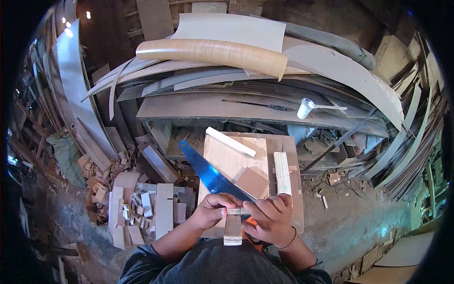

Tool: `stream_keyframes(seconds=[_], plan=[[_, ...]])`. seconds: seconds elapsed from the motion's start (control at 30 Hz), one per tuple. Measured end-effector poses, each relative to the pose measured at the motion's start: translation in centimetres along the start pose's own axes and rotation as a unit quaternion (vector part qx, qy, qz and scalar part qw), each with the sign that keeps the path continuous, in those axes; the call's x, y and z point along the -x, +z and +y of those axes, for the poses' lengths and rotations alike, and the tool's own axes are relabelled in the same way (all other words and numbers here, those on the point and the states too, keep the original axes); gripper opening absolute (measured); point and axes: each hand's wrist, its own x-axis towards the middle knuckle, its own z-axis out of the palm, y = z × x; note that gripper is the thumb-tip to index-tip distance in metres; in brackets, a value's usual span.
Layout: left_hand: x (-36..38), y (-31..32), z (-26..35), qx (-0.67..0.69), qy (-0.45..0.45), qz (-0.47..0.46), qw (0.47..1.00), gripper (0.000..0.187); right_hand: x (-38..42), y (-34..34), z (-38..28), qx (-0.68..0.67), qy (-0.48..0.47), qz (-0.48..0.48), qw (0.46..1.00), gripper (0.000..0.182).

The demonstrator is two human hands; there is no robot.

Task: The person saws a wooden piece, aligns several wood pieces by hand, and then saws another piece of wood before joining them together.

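Close to my body, my left hand (213, 210) is closed in a pinch on the left end of a small plywood strip (239, 211). The fingers of my right hand (270, 218) are closed on the strip's other end. A short plywood block (232, 231) points toward me from under the strip, and the two meet in a T shape. Behind the hands lies a handsaw (201, 166) with a blue blade, slanting to the upper left. Its orange handle (251, 228) is partly hidden by my right hand.
The work table (213, 154) carries a pale wood strip (231, 142), a square brown board (252, 182) and an upright-lying plywood strip (282, 173). Offcuts (142, 203) pile up at left. On the shelf behind rest a screwdriver-like tool (255, 104), a plastic cup (306, 108) and rolled veneer (213, 52).
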Motion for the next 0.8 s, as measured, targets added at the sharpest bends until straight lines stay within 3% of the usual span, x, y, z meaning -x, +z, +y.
stream_keyframes(seconds=[0.33, 0.43, 0.53, 0.7, 0.8], plan=[[0.3, -0.3, 1.8, -0.199, -0.017, 0.013, 0.98, 0.024, -0.7, 1.0, 0.3, -0.081, 0.066, -0.037, 0.994, 0.047], [-0.1, 1.5, 3.1, -0.159, -0.001, 0.004, 0.987, 0.033, -0.9, 1.2, 0.4, -0.085, 0.099, -0.049, 0.99, 0.045], [-0.1, 1.8, 3.3, -0.353, -0.005, 0.009, 0.935, 0.039, -1.2, 1.3, 0.3, -0.074, 0.121, -0.075, 0.987, 0.045], [0.4, 1.7, 3.0, -0.37, -0.079, 0.081, 0.922, 0.034, -1.5, 1.5, 0.2, -0.075, 0.146, -0.119, 0.979, 0.045], [0.5, 1.1, 2.4, -0.322, -0.112, 0.133, 0.931, 0.029, -2.1, 0.8, 0.8, -0.145, 0.136, -0.088, 0.976, 0.038]])
